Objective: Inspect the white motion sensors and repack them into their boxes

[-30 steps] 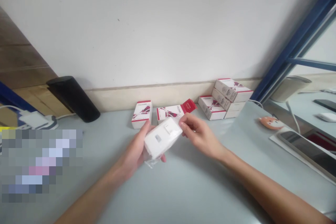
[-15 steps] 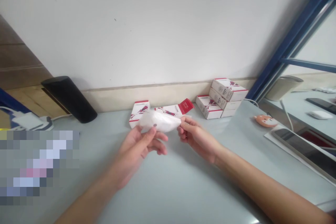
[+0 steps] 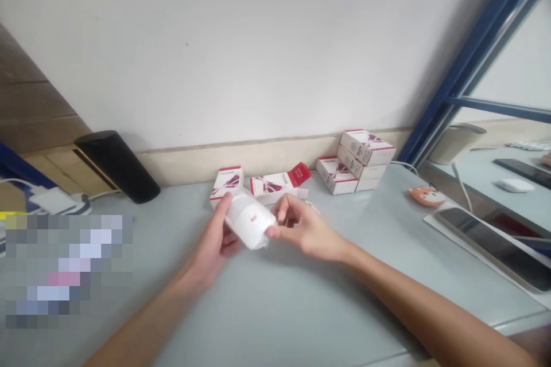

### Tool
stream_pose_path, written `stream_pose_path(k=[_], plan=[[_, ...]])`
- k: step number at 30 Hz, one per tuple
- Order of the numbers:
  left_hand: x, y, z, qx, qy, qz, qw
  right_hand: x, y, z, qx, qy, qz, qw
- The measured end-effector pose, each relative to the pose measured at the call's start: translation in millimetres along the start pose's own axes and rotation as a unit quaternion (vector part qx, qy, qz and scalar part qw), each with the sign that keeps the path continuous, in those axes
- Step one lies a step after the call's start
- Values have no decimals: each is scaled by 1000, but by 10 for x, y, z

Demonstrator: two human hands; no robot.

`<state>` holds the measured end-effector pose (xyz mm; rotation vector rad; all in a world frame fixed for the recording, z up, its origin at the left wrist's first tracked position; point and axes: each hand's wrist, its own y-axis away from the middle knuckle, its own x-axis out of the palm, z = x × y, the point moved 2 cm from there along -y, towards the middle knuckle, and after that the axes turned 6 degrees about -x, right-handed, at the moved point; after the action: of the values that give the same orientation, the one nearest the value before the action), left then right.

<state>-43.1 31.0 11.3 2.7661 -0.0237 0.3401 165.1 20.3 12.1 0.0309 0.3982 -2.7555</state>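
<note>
While your left hand [image 3: 212,242] grasps one white film-wrapped package [image 3: 249,221], your right hand [image 3: 306,230] touches its end, pinch indeterminable; behind: one box [image 3: 272,184], red flap [image 3: 300,174] open.

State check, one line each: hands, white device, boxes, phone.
Left hand: gripping the white device
Right hand: thumb at the device's near end
White device: held up, plastic-wrapped
Red-flapped box: open, flap out
Leftmost box: looks closed
Stacked boxes: look closed
Phone: screen dark, face up

Grey table [image 3: 267,315]: red-white boxes [image 3: 338,175], black cylinder [image 3: 118,165].
</note>
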Motion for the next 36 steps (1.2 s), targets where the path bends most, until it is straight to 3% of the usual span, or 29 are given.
stream_pose_path(k=[2, 5, 8, 11, 14, 15, 17, 19, 20, 22, 25, 27, 28, 31, 36], plan=[[-7, 14, 7, -1, -22, -14, 1000, 17, 25, 29, 9, -29, 34, 999], [-9, 32, 33, 12, -99, -30, 995, 46, 57, 47, 6, -47, 133, 990], [40, 48, 16, 46, -172, -92, 980, 41, 46, 38, -21, -33, 181, 983], [194, 16, -121, 139, -205, -143, 958, -41, -29, 78, -52, -37, 137, 988], [440, -138, -298, 251, -241, -97, 933, -260, -124, 191, -96, -62, 19, 993], [525, -208, -347, 301, -280, -80, 908, -366, -149, 231, -112, -67, -31, 991], [682, -365, -391, 387, -414, -36, 823, -607, -176, 289, -139, -52, -134, 980], [783, -527, -363, 418, -545, 12, 727, -843, -181, 298, -145, -8, -226, 963], [802, -600, -339, 416, -590, 30, 692, -943, -179, 284, -140, 13, -262, 955], [789, -706, -315, 395, -632, 44, 666, -1084, -175, 235, -126, 40, -307, 942], [705, -697, -381, 385, -625, 14, 679, -1144, -177, 189, -126, 57, -323, 936], [629, -571, -452, 385, -579, -12, 718, -1106, -170, 223, -140, 65, -319, 935], [581, -484, -474, 377, -532, -16, 758, -1070, -163, 259, -149, 63, -312, 936], [429, -205, -405, 327, -408, 35, 852, -893, -120, 390, -176, 41, -260, 948], [172, 58, -29, 213, -310, 135, 917, -492, -10, 425, -178, 122, -170, 962]])
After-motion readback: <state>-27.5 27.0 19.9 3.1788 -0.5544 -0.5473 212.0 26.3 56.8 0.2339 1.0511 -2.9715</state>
